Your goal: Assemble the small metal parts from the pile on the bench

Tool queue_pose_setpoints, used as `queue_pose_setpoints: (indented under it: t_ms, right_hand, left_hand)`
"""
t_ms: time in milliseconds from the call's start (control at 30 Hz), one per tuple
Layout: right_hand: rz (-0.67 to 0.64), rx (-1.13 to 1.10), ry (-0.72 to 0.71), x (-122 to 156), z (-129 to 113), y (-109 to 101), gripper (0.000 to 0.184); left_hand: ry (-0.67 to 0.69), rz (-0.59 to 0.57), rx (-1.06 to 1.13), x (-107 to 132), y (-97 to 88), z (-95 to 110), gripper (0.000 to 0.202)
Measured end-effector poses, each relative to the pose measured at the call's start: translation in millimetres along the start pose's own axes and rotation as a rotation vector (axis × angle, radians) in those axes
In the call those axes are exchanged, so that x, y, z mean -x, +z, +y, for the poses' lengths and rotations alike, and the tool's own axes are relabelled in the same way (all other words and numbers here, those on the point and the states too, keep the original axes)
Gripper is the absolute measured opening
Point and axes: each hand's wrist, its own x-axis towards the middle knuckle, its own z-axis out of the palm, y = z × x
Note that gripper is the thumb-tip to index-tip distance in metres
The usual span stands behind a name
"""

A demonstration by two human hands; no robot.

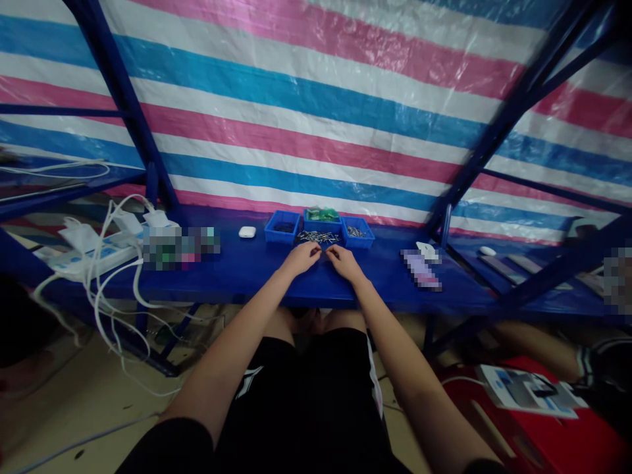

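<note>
Both my arms reach forward over a blue shelf board (pixel 247 270). My left hand (pixel 302 257) and my right hand (pixel 342 259) rest close together near its middle, fingers curled and pinched toward each other. What the fingertips hold is too small to make out. Just beyond them lies a loose pile of small metal parts (pixel 318 237). Behind the pile stand three small blue trays: the left tray (pixel 282 229) with dark bits, the middle tray (pixel 322 218) with green pieces, the right tray (pixel 356 232) with metal parts.
A white earbud case (pixel 247 232) lies left of the trays. White power strips and cables (pixel 93 253) crowd the left end. Blue rack posts (pixel 123 99) frame a striped tarp behind. A red stool with a leaflet (pixel 533 395) and another person's leg (pixel 548 355) are at lower right.
</note>
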Motion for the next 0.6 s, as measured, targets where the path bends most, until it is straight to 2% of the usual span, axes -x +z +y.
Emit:
queue_pose_setpoints:
  t_ms: [600]
  right_hand:
    - [0.019, -0.074, -0.001, -0.9, 2.4, 1.4, 0.012]
  left_hand:
    - [0.011, 0.009, -0.013, -0.1, -0.1, -0.3, 0.022]
